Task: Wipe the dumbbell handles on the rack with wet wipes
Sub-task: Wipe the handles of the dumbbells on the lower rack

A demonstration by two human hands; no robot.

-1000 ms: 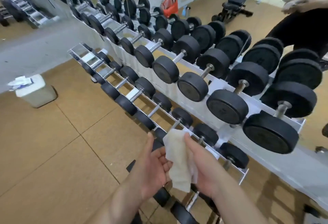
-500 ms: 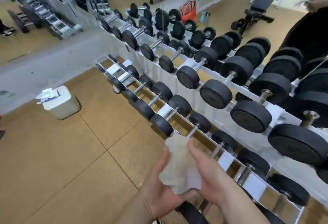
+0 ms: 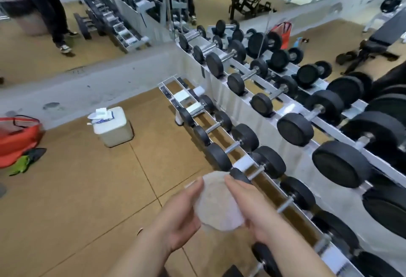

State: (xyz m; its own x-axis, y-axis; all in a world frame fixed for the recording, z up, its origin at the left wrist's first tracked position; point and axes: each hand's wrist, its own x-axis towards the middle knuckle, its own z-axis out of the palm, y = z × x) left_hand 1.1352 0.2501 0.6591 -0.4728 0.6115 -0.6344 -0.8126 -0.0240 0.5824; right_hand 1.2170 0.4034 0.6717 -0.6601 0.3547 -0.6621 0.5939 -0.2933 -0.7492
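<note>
White and crumpled, the wet wipe [image 3: 216, 206] sits between both hands, held out just short of the lower tier of the rack [image 3: 239, 103]. The left hand [image 3: 178, 221] cups it from below, fingers curling up its left edge. The right hand [image 3: 254, 210] grips its right edge, fingertips reaching toward the nearest small dumbbell [image 3: 271, 163] without touching it. Cork-brown floor [image 3: 77, 199] lies open on the left, as far as a white tub [image 3: 114, 131] topped with a wipes pack [image 3: 101, 116] and a red bag [image 3: 17, 138] by the wall.
</note>
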